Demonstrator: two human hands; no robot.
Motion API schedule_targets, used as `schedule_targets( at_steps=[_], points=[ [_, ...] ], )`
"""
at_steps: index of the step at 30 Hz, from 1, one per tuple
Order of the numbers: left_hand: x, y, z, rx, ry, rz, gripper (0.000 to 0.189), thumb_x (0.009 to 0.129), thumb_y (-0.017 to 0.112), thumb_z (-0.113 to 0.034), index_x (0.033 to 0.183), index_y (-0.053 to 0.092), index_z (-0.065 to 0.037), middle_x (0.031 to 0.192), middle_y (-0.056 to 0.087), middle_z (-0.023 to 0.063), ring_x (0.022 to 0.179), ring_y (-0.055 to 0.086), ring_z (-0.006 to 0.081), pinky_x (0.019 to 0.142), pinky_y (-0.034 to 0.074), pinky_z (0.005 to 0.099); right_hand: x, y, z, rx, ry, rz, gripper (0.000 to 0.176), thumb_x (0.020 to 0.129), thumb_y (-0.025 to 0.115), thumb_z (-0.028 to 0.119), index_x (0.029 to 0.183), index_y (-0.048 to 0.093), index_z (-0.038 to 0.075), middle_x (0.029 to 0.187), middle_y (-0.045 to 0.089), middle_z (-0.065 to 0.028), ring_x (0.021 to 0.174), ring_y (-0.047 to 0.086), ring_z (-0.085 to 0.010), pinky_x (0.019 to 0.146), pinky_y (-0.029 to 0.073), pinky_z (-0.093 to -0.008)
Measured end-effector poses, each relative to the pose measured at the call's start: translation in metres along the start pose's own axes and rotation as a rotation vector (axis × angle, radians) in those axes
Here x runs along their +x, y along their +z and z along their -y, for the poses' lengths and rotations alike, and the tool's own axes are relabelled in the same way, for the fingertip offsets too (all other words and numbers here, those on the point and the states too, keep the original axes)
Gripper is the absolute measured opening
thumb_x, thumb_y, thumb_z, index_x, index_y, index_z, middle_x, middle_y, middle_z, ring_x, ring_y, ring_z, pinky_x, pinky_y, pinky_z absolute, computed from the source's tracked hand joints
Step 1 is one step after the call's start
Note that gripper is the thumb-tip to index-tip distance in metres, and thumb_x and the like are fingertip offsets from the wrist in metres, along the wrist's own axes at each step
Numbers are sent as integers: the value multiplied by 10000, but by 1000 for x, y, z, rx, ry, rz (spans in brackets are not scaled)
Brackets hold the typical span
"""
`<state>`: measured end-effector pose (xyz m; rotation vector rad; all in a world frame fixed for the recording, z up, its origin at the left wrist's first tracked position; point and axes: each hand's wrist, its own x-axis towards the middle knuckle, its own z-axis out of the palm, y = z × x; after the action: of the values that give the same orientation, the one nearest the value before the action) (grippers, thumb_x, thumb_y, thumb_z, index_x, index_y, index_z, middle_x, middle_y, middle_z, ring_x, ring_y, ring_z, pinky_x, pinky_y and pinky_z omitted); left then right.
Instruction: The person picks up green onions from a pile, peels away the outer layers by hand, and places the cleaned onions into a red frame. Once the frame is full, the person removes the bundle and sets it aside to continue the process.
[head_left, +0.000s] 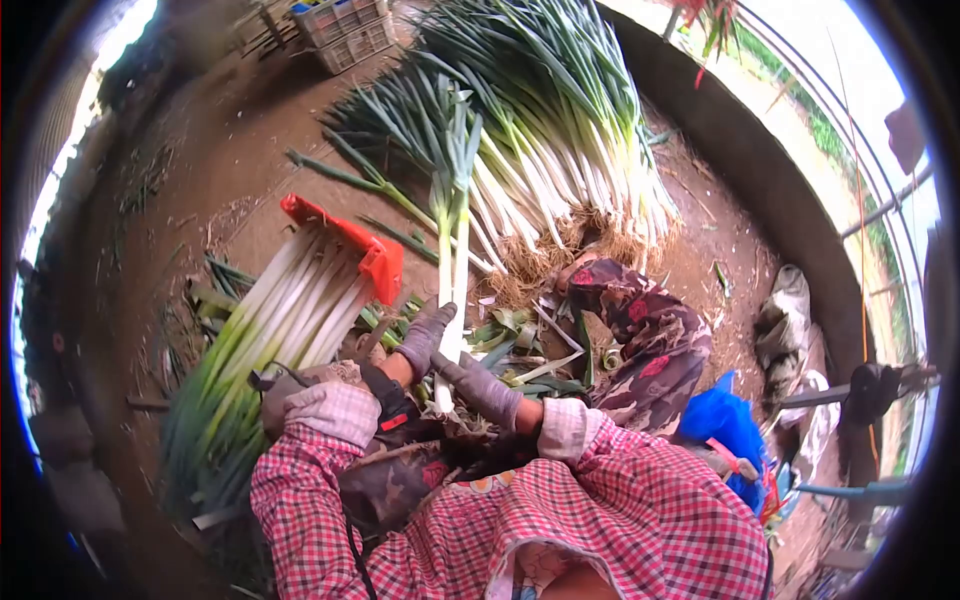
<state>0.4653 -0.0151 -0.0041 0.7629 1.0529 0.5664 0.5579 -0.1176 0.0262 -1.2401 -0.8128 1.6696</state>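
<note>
Long green onions (pixel 450 270) stand upright in front of me, white stems toward my lap and dark leaves pointing away. My gloved left hand (pixel 426 340) is closed around the white stems from the left. Lower down, my gloved right hand (pixel 482 390) grips the same stems close to the root end, its fingers laid across them. Cut leaves and peeled trimmings (pixel 520 345) lie on the ground just beyond my right hand. To my left, a bundle of cleaned green onions (pixel 290 300) rests with its white ends against a red plastic piece (pixel 345 245).
A big pile of green onions with roots (pixel 560 150) lies on the dirt floor ahead. A plastic crate (pixel 345 35) stands at the far left. A low wall (pixel 770 175) curves along the right. A blue bag (pixel 725 435) and a cloth sack (pixel 785 315) sit at my right.
</note>
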Motion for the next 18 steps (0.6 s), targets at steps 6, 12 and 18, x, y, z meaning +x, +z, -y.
schedule_targets(
  at_steps=[6,12,18],
  points=[
    [10,-13,0,51,4,210,430,938,459,-462,1116,534,-77,929,605,65,811,588,186,722,503,328,14,-7,24,246,242,24,206,819,685,217,888,555,72,688,549,-5,569,542,-131,471,438,-268],
    [35,-22,-46,-638,30,495,697,851,401,-667,1068,542,-19,846,620,135,759,611,269,738,518,404,-74,36,92,159,292,326,168,815,644,130,899,524,48,619,539,-44,531,558,-149,472,475,-278],
    [11,-58,-139,-987,421,194,580,857,442,-564,1052,550,-29,853,608,112,756,591,246,737,508,391,-126,56,124,-9,288,648,585,781,576,17,1298,302,45,717,552,-115,565,604,-236,513,530,-351]
  ],
)
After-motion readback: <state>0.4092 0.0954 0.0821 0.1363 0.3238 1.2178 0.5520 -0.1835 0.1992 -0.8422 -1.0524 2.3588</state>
